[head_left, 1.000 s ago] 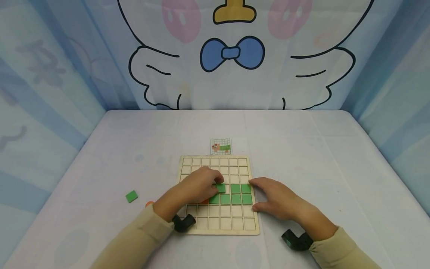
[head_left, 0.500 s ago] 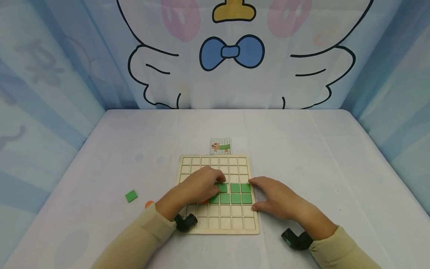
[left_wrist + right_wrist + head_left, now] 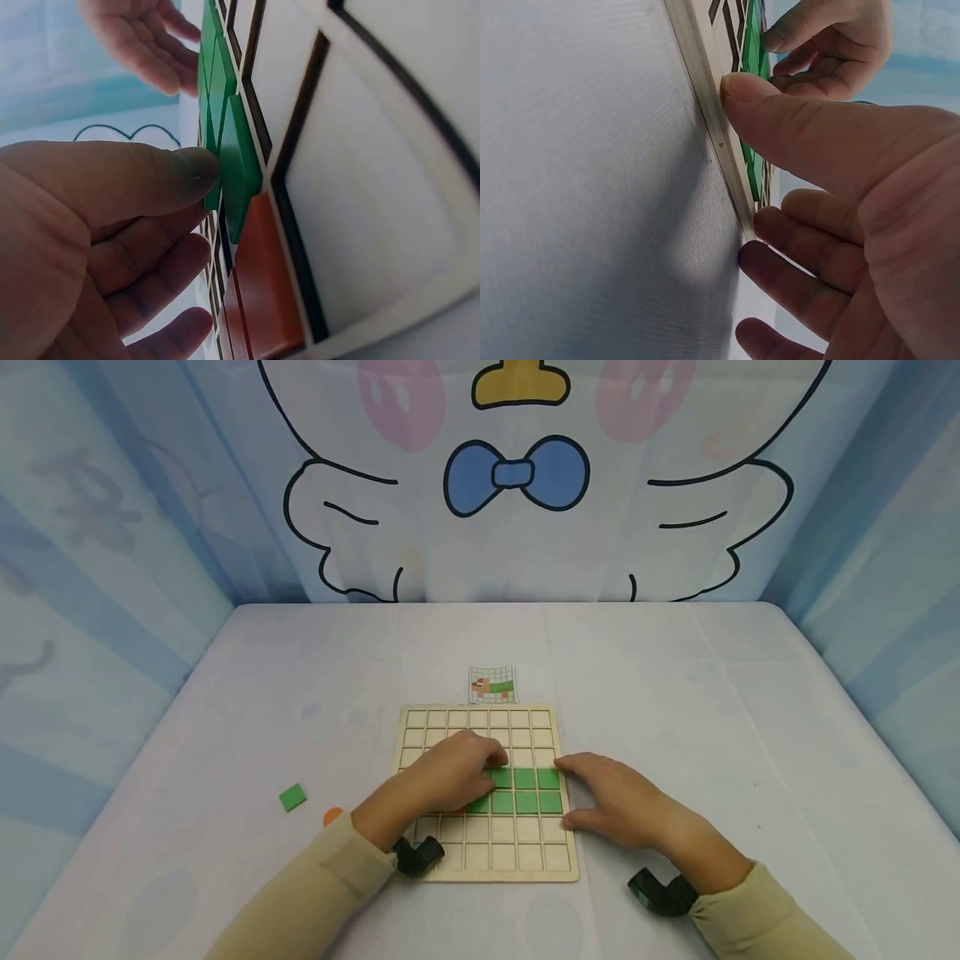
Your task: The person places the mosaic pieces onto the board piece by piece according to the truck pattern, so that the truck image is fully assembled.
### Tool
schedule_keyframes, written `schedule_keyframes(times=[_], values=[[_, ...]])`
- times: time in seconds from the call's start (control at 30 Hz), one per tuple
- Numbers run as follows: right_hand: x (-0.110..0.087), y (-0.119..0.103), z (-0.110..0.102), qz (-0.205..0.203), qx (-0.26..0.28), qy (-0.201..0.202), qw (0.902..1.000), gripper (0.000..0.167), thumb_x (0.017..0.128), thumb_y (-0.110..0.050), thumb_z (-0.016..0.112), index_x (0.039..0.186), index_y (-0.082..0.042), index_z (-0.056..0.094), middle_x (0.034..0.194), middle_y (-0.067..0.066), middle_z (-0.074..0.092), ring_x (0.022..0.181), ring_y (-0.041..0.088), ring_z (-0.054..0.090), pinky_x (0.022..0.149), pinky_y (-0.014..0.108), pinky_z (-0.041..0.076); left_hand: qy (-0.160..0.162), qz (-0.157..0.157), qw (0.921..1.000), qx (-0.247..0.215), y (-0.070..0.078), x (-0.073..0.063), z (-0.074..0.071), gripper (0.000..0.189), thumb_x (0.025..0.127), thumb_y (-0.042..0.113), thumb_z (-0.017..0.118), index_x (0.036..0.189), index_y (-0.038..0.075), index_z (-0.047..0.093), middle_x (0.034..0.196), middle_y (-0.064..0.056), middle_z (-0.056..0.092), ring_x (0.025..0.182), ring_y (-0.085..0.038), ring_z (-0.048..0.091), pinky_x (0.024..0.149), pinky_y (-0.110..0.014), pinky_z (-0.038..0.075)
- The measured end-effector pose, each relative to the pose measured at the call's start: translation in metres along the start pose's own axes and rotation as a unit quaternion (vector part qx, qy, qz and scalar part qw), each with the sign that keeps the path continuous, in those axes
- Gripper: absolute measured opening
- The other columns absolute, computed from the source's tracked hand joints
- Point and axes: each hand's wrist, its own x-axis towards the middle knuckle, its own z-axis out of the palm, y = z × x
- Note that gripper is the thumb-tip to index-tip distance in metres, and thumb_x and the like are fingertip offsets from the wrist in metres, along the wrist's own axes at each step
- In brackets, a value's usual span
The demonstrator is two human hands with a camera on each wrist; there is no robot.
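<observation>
My left hand reaches over the wooden grid board, pinching a green square tile between thumb and index finger. That tile lies in line with two more green tiles. A second green row runs just below, with red-orange tiles at its left end, mostly hidden by the hand in the head view. My right hand rests against the board's right edge, its thumb and fingertips touching the rim with fingers loosely bent.
A loose green tile and an orange piece, partly covered by the left sleeve, lie on the white tablecloth at left. Behind the board is a small pattern card with a red and green figure.
My left hand has slid the green tile a little to the right, closing the gap to the two green tiles in its row. The right hand stays at the board's edge.
</observation>
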Motion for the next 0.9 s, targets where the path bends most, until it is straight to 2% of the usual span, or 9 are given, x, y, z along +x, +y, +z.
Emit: schedule_keyframes(times=[0.63, 0.9], values=[[0.0006, -0.002, -0.0012, 0.003, 0.002, -0.002, 1.0, 0.068, 0.085, -0.023, 0.08, 0.139, 0.006, 0.05, 0.139, 0.02, 0.054, 0.131, 0.039, 0.048, 0.107, 0.054, 0.038, 0.0, 0.009, 1.0, 0.003, 0.0028, 0.0001, -0.0002, 0.028, 0.091, 0.006, 0.069, 0.119, 0.007, 0.07, 0.112, -0.001, 0.07, 0.111, -0.02, 0.06, 0.096, -0.035, 0.048], [0.0005, -0.0015, -0.0012, 0.002, 0.003, -0.002, 1.0, 0.068, 0.085, -0.022, 0.08, 0.139, 0.006, 0.051, 0.139, 0.02, 0.055, 0.131, 0.039, 0.048, 0.107, 0.054, 0.037, -0.003, 0.0, 1.0, -0.008, 0.002, -0.0013, -0.0047, 0.029, 0.092, 0.007, 0.069, 0.12, 0.007, 0.07, 0.112, 0.0, 0.07, 0.11, -0.019, 0.061, 0.095, -0.035, 0.049]])
